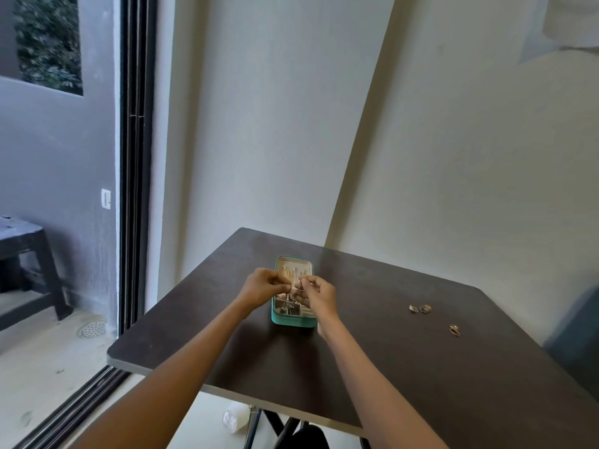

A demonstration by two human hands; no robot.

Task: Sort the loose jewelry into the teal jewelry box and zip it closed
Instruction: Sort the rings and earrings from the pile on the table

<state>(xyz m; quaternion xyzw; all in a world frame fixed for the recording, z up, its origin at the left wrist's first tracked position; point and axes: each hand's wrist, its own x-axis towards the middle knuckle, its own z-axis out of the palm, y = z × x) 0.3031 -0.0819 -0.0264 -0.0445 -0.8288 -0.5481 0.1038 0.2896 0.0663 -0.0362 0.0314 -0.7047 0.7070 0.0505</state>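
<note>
The teal jewelry box [293, 321] lies open on the dark table [372, 367], its pale lid leaning back with gold pieces in it. Silver jewelry fills the lower compartments. Both hands hover over the box. My left hand [264, 286] and my right hand [316, 294] each pinch an end of a small thin piece of jewelry [296, 289] stretched between them. To the right, a pair of gold rings [419, 308] lies loose on the table. Another gold ring [454, 329] lies farther right.
The table stands against a pale wall; its left edge is near a sliding door track [136, 157]. A dark bench [29, 251] sits outside. A blue chair [577, 335] is at the table's right side. A white object [235, 418] lies on the floor.
</note>
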